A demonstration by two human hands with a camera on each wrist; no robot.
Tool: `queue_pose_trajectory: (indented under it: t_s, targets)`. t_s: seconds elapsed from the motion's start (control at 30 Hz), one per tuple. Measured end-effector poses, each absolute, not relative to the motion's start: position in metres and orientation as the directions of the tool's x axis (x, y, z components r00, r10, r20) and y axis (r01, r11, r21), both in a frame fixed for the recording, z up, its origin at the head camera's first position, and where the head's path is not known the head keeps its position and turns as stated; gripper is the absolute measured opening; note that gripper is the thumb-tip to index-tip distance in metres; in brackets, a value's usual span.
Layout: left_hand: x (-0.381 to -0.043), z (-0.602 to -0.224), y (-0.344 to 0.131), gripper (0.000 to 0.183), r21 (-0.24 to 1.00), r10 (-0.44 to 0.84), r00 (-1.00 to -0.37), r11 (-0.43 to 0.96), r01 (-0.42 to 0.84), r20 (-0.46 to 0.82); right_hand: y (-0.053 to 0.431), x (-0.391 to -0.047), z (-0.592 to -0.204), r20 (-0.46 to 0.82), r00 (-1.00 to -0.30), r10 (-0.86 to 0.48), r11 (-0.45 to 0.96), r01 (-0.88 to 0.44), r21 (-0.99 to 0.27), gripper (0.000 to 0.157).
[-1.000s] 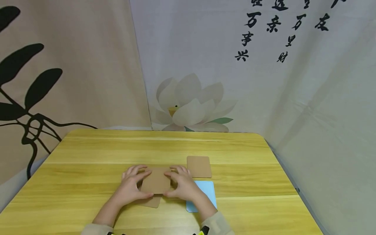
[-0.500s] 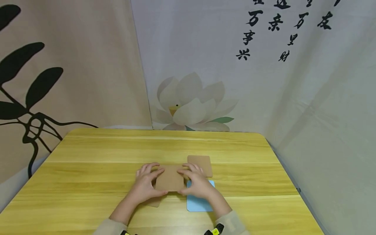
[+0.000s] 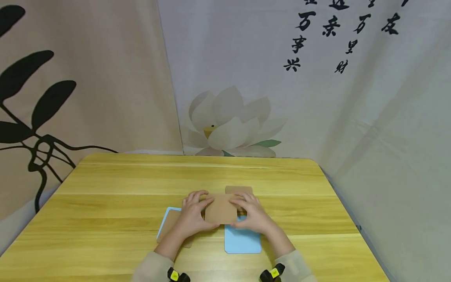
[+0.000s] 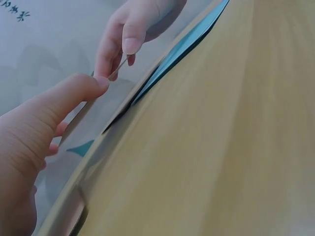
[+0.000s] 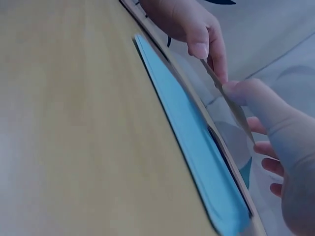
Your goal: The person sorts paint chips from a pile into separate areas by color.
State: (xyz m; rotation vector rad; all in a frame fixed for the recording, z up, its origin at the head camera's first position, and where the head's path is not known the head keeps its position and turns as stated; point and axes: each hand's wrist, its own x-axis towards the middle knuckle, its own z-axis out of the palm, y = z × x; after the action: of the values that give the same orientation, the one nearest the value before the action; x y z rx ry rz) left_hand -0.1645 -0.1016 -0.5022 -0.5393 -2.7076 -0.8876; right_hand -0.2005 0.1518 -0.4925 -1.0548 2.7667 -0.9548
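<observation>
Both hands hold one brown square card [image 3: 220, 209] by its opposite sides, my left hand [image 3: 195, 213] on the left and my right hand [image 3: 253, 213] on the right. Thumbs grip its near corners and fingers its far ones. In both wrist views the held card [image 5: 236, 113] appears nearly edge-on, raised off the table. Under and beside the right hand lies a light blue square card [image 3: 242, 241]. Behind it is another brown card [image 3: 239, 190], partly covered by the held card and right hand. Left of the left forearm lies a brown card with a blue edge [image 3: 170, 223], partly hidden.
The wooden table [image 3: 105, 188] has light yellow boards and a rounded far edge. Behind it hangs a pale cloth [image 3: 317, 117] printed with a lotus and dark characters. Small black and yellow devices [image 3: 271, 273] sit at the wrists.
Both hands have carried the held card to the right and slightly away, over the near part of the far brown card. The blue-edged card at left has come into view.
</observation>
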Motion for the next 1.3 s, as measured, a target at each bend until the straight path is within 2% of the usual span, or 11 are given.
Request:
queue_pose_trajectory:
  t_s: [0.37, 1.3]
  targets:
    - [-0.181, -0.504, -0.071, 0.084, 0.515, 0.265, -0.899, 0.748, 0.42, 0.348, 0.183, -0.218, -0.493, 0.231, -0.734, -0.638, 0.549, -0.645, -0.532, 0.073]
    - [-0.222, -0.515, -0.047, 0.083, 0.522, 0.285, -0.931, 0.771, 0.365, 0.23, 0.203, -0.255, -0.502, 0.098, -0.782, -0.616, 0.624, -0.56, -0.545, 0.071]
